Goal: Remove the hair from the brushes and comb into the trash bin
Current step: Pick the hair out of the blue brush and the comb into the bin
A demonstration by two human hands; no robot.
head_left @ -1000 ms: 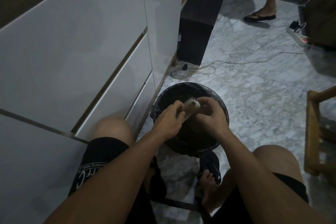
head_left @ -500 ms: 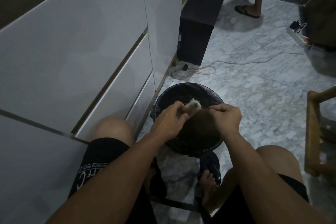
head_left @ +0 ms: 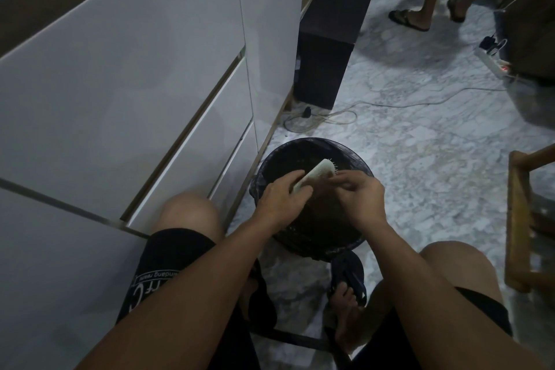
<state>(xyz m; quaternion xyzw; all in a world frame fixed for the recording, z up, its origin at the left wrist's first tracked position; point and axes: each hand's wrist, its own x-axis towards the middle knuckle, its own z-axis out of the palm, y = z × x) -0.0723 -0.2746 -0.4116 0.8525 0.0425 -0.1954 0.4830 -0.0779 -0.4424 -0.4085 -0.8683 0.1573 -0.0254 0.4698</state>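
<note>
Left hand [head_left: 282, 198], forearm reaching forward over the trash bin [head_left: 357, 159], grasps the near end of a pale brush [head_left: 315, 174]. Right hand [head_left: 360, 195], palm down, has its fingertips pinched against the brush's bristled side (whether any hair is caught between them cannot be told). The brush hangs above the bin's opening, its long axis tilted up and away from the person, far end toward the bin's far rim, bristles facing right. The bin, lined in black, stands between the person's knees beside white drawers [head_left: 186, 141].
</note>
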